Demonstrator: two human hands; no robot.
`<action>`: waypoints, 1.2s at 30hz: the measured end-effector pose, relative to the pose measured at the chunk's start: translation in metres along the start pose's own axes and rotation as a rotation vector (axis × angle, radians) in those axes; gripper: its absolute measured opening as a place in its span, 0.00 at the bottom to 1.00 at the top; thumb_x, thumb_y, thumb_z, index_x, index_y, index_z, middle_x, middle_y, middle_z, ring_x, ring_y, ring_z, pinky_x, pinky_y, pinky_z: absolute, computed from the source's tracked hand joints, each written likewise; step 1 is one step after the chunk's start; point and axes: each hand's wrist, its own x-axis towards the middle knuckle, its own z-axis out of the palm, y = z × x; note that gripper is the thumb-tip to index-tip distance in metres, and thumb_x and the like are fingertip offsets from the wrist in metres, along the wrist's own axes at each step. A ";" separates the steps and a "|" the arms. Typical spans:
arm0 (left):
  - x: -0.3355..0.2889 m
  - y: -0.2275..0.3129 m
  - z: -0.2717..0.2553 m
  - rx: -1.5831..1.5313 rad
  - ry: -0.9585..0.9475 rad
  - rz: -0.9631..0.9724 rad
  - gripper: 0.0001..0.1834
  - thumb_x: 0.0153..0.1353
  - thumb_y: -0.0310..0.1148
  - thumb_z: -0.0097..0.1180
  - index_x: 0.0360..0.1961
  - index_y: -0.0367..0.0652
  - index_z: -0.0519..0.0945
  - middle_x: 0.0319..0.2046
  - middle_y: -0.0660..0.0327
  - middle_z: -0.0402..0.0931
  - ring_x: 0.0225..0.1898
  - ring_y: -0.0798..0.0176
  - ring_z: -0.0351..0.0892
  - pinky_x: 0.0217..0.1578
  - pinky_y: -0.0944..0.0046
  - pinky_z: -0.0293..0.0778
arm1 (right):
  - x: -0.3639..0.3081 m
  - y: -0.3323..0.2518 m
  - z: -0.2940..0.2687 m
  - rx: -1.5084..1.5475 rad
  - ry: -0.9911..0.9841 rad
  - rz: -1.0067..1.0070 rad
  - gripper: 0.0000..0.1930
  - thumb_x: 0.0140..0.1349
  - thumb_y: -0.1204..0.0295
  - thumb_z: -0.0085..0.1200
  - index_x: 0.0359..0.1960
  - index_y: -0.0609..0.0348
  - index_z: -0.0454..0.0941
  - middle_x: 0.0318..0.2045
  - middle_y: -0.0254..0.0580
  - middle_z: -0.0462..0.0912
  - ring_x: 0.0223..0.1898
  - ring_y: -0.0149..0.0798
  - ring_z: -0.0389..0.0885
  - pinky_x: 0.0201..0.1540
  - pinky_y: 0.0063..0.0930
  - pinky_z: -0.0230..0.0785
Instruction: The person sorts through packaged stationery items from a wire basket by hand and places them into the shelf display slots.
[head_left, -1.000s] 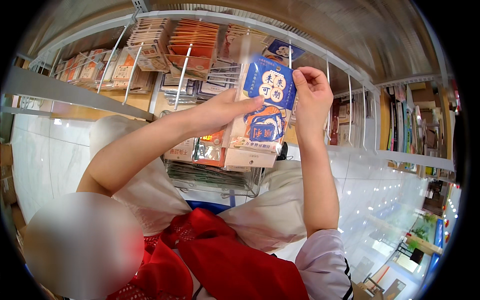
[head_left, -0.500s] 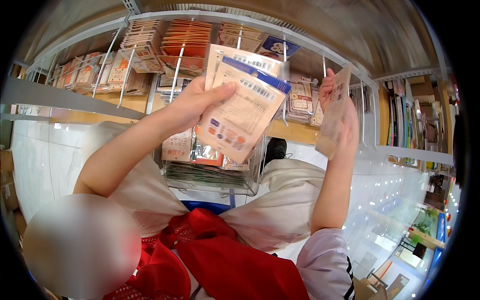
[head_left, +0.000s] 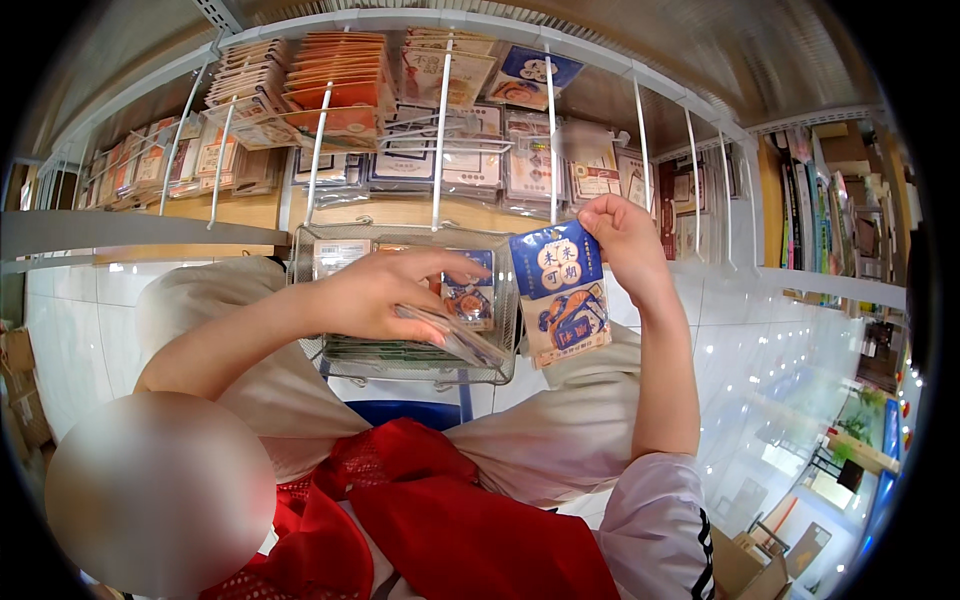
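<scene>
My right hand [head_left: 632,245] pinches the top corner of a blue-and-cream flat packet [head_left: 560,290], which hangs upright beside the wire basket [head_left: 515,345]. Its printed picture side faces me. Over the basket, my left hand [head_left: 390,290] is palm down with a finger stretched forward. Thin flat packets [head_left: 465,342], seen nearly edge-on, lean at its thumb and seem held there. Beneath that hand the basket holds more packets, among them a blue one [head_left: 468,285] and a row of dark green-edged packets [head_left: 400,352]. The left hand hides part of the basket's contents.
Beyond the basket, a shelf rack with white hooks [head_left: 440,130] carries orange packets [head_left: 340,85], stacked packets [head_left: 245,80] and a blue packet [head_left: 535,75]. Clear-wrapped packets [head_left: 475,150] rest on the wooden shelf [head_left: 400,212]. Books [head_left: 815,225] stand at the right.
My left hand has lowered its packets from in front of the rack into the basket. My right hand has moved down and left, turning its packet from nearly edge-on to picture side toward me.
</scene>
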 end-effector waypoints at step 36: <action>0.056 -0.020 0.046 -0.215 0.263 -0.262 0.20 0.51 0.34 0.62 0.39 0.29 0.77 0.62 0.53 0.55 0.52 0.55 0.70 0.49 0.62 0.68 | 0.017 -0.018 -0.003 -0.523 0.099 -0.361 0.06 0.51 0.72 0.53 0.26 0.62 0.77 0.22 0.47 0.78 0.28 0.48 0.76 0.33 0.38 0.66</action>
